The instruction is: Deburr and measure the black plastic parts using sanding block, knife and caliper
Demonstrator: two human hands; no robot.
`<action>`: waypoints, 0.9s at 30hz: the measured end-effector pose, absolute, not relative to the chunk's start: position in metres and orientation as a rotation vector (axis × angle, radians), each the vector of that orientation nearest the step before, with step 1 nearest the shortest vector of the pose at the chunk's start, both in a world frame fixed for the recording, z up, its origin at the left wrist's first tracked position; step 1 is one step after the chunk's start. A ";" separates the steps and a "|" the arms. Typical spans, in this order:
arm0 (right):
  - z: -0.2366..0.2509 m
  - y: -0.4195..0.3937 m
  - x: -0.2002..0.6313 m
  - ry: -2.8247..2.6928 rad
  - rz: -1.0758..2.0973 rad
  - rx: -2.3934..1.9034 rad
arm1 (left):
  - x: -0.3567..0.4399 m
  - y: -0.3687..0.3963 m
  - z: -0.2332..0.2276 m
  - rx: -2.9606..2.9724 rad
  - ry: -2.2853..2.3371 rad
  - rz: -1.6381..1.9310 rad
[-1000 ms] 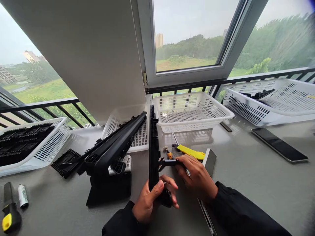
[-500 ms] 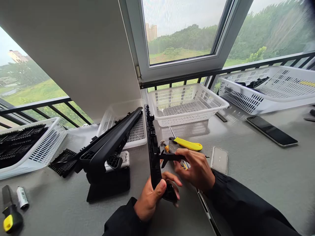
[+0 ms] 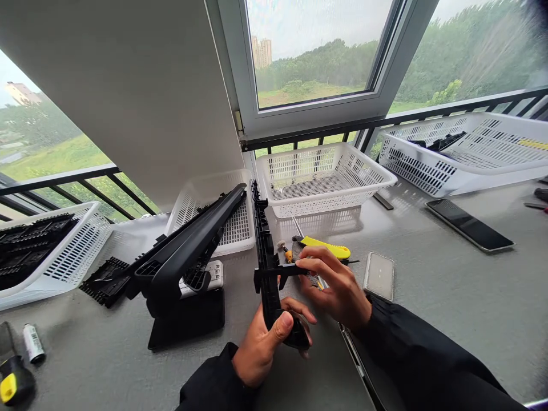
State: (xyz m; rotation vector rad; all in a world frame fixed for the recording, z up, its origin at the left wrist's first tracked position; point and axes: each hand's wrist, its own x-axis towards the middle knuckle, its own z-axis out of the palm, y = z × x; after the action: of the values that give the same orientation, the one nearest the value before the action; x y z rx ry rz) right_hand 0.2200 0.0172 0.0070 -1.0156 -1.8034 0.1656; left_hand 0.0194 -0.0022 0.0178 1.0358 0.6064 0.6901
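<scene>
My left hand (image 3: 262, 345) grips the lower end of a long black plastic part (image 3: 266, 240), which points away from me, tilted up. The thumb presses on its near face and the fingers wrap underneath. In my right hand (image 3: 338, 285) is a black caliper (image 3: 291, 270), pinched between thumb and fingers. Its jaws lie across the part above my left hand, one jaw at the left side and the other at the right. Beyond my right hand lie a yellow-handled utility knife (image 3: 327, 248) and a small orange-and-metal tool (image 3: 286, 251), partly covered.
More long black parts (image 3: 192, 240) rest slanted over a white basket (image 3: 235, 228) at left. Other white baskets (image 3: 329, 202) line the railing. A phone (image 3: 468, 224), a pale rectangular case (image 3: 379, 276), a white tube (image 3: 34, 342) and a black-yellow handle (image 3: 16, 379) lie on the grey table.
The caliper has moved left, and its jaws now reach across the black part. My left hand holds the part much as before. The view has shifted slightly.
</scene>
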 end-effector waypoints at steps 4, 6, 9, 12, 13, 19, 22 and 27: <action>0.008 0.018 0.223 -1.888 0.119 -1.018 | 0.019 -0.002 0.019 1.029 0.647 0.685; 0.010 0.018 0.224 -1.915 0.108 -1.017 | 0.019 -0.002 0.020 1.023 0.656 0.687; 0.011 0.017 0.226 -1.937 0.113 -1.026 | 0.019 -0.003 0.022 1.015 0.656 0.695; 0.011 0.017 0.226 -1.930 0.121 -1.024 | 0.020 -0.003 0.023 0.995 0.652 0.717; 0.010 0.017 0.226 -1.926 0.122 -1.020 | 0.020 -0.003 0.023 0.992 0.647 0.720; 0.008 0.016 0.226 -1.915 0.113 -1.019 | 0.020 -0.002 0.020 0.983 0.628 0.712; 0.010 0.014 0.225 -1.885 0.074 -1.017 | 0.018 -0.003 0.017 1.003 0.615 0.698; 0.017 0.014 0.230 -1.640 -0.022 -1.104 | 0.019 -0.008 0.013 0.890 0.535 0.758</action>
State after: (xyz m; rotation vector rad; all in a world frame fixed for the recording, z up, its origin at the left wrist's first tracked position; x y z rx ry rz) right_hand 0.2302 0.0137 0.0173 -1.1042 -1.6400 -0.0219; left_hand 0.0194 -0.0076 0.0134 0.8898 0.5347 0.7579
